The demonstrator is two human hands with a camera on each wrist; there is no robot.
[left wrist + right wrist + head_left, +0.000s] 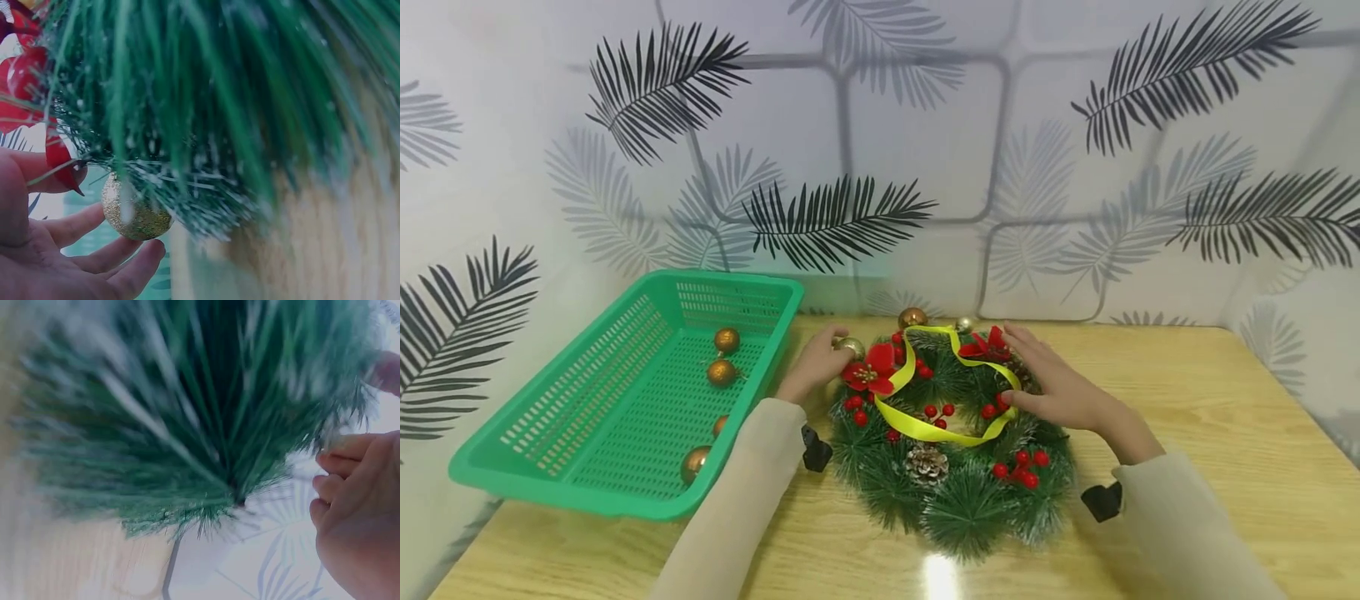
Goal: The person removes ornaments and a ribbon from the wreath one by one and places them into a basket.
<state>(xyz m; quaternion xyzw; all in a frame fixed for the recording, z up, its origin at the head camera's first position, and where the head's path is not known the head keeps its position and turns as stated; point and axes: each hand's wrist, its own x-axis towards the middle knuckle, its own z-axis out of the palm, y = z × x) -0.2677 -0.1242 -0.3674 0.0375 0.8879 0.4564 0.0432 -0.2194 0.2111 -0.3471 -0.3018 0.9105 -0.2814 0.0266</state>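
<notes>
A green wreath (966, 508) lies on the table, dressed with red flowers (874, 372), red berries, a pinecone (927, 463) and a loop of yellow ribbon (917, 429). At its back left, my left hand (817, 363) holds a glittery gold ball (134, 209), fingers curved beneath it and thumb by a red petal. My right hand (1067, 396) grips the wreath's right side, thumb over the inner edge beside berries and fingers around the outside. Needles partly hide the right fingertips in the right wrist view. A copper ball (913, 317) and a small pale gold ball (964, 325) sit at the back of the wreath.
A green plastic basket (580, 502) stands on the left, with several copper balls (722, 372) inside. My left sleeve overlaps its right rim in the head view. The wooden table (1210, 392) meets a leaf-patterned wall (917, 275) at the back.
</notes>
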